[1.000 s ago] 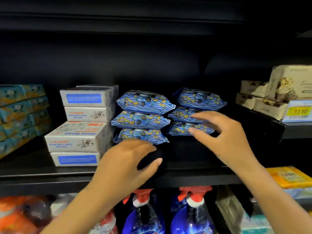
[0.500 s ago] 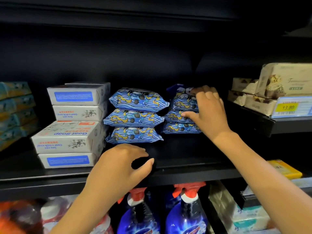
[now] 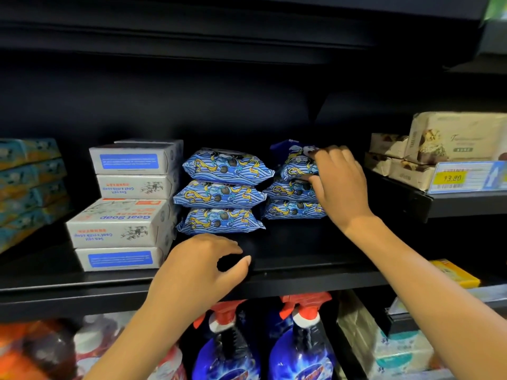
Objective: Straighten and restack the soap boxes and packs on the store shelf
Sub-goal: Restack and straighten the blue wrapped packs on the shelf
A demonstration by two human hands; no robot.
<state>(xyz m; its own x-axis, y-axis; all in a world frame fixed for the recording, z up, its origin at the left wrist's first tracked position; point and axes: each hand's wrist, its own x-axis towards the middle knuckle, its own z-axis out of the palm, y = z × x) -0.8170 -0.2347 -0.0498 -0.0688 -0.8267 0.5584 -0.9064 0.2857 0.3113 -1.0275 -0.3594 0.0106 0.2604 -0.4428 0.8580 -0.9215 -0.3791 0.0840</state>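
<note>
Two stacks of blue wave-patterned soap packs stand on the black shelf (image 3: 301, 250). The left stack (image 3: 222, 193) has three packs. My right hand (image 3: 338, 178) grips the top pack (image 3: 295, 157) of the right stack (image 3: 290, 198), fingers over it and thumb under, and that pack is tilted up. My left hand (image 3: 203, 264) hovers over the shelf's front just below the left stack, fingers loosely curled, holding nothing. White goat soap boxes (image 3: 123, 204) are stacked unevenly to the left, the lower ones jutting forward.
Teal boxes (image 3: 30, 185) fill the far left. Beige boxed goods (image 3: 439, 149) sit on a raised shelf at right behind a yellow price tag (image 3: 451, 178). Spray bottles (image 3: 299, 341) and other packs stand on the shelf below.
My right hand has moved from the lower packs up onto the top pack of the right stack and gripped it, tilting it. My left hand stays near the shelf front.
</note>
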